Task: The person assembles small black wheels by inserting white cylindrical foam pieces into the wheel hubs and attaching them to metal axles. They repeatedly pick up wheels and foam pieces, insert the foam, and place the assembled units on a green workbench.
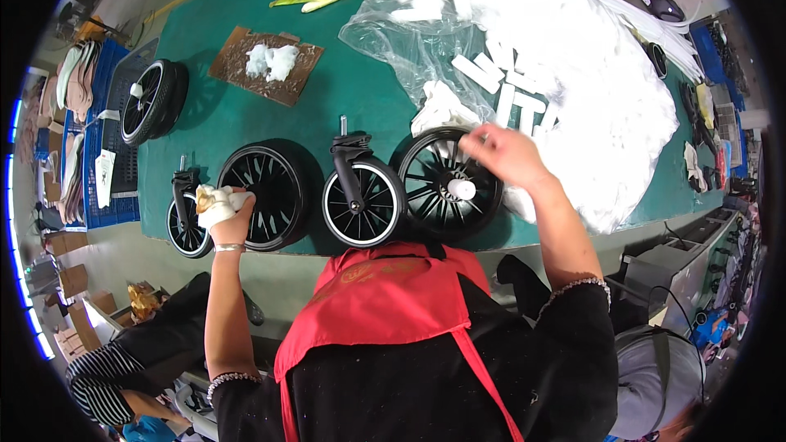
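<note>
The left hand [225, 211] gripped a crumpled white cloth [214, 203], fingers closed around it, pressed against the rim of a black spoked wheel [266, 192], apparently for wiping. The right hand [501, 154] rested on the top edge of a larger black wheel [446, 184], fingers curled over it, seemingly to steady it upright. A forked caster wheel [362, 196] stood between them. All wheels stood along the near edge of a green table [344, 90] in a cluttered workshop; white foam packing [589, 90] covered its right side.

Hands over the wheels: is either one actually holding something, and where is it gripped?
The left hand clutches a bunched whitish cloth in its fist. The right hand rests on the top rim of a large black wheel; a firm grip cannot be told.
</note>
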